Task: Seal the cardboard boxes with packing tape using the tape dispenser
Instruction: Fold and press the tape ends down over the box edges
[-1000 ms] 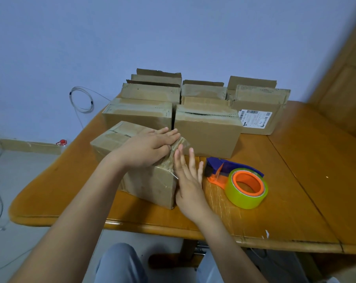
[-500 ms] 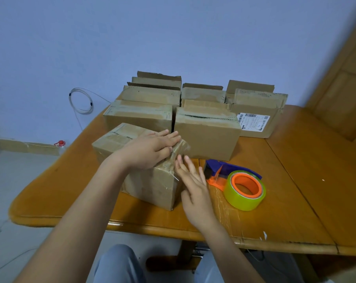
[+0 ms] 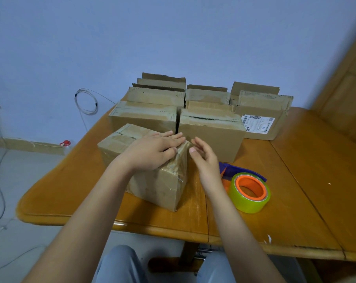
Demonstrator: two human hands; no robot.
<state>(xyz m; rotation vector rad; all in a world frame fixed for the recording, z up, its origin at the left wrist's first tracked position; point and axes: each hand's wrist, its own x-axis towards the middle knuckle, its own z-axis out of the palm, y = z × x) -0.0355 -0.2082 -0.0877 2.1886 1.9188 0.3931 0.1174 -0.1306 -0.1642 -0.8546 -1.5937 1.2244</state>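
Near table edge, centre: small brown cardboard box (image 3: 162, 186) stands on the orange-brown wooden table (image 3: 295, 190). Its long axis runs far-left to near-right, and clear tape is wrinkled over the near-right end.
Left hand (image 3: 152, 152): yours lies flat on the box top, fingers straight, pressing at the taped right corner.
Right hand (image 3: 205, 160): open, fingers loosely bent, gripping nothing, just beside the box's right end. Contact not confirmed.
Dispenser: blue and orange tape dispenser with a yellow-green roll (image 3: 250, 202) lies flat on the table, right of the box.
Key relation: your right hand sits between box and dispenser, so it is the nearer hand. Reach right and slightly near.
Far side: cluster of brown cardboard boxes (image 3: 209, 137), several with flaps up, likely awaiting tape.
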